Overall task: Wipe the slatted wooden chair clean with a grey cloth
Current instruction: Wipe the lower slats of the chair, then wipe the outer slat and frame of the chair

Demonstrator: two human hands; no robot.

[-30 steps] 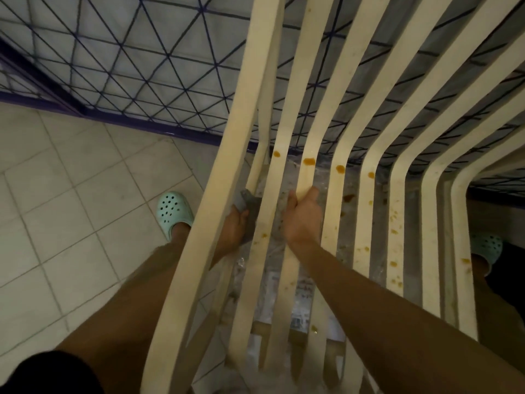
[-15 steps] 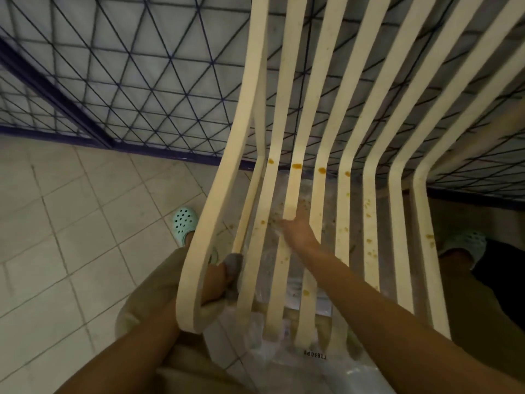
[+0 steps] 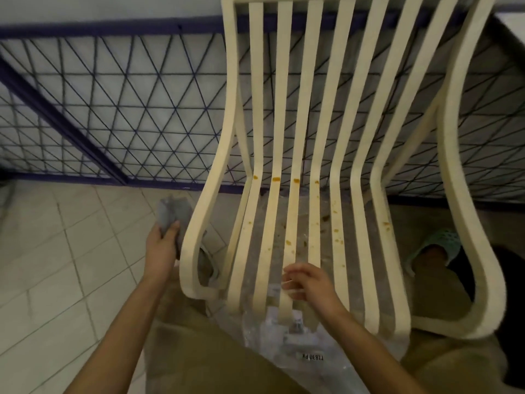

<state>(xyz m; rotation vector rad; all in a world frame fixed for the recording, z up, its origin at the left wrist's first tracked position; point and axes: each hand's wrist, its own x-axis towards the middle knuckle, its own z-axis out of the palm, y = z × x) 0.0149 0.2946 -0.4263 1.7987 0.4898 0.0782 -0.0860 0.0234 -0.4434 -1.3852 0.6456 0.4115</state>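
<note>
Finds the grey cloth at nine o'clock of the seat, outside the left armrest and just beside it, bunched in the left hand with thumb and fingers wrapped round it. Places that same hand, one second back, down in the gap between armrest and first slat; marks it since as drawn out and raised clear of the chair. Records the right hand at six o'clock of the seat, over the front ends of the middle slats, fingers loosely curled and gripping nothing; cannot tell whether touching the wood. Compares with a firm hold round a middle slat a second ago, further up the seat, since let go. Notes a much wider view now, taking in the whole chair back up to twelve o'clock. Counts orange-brown stains in a row across the bend of the slats and more scattered toward three o'clock, none visibly wiped. Judges the left gap finished or abandoned and the cloth ready for a fresh pass; rates the job as barely begun, with the soiled slats the likely next target. Finds no proper container; logs only crumpled clear plastic under the seat at six o'clock, bearing a small printed label, contents indeterminate. Logs also a pale green clog at three o'clock, a wire fence behind, and a tiled floor.
</note>
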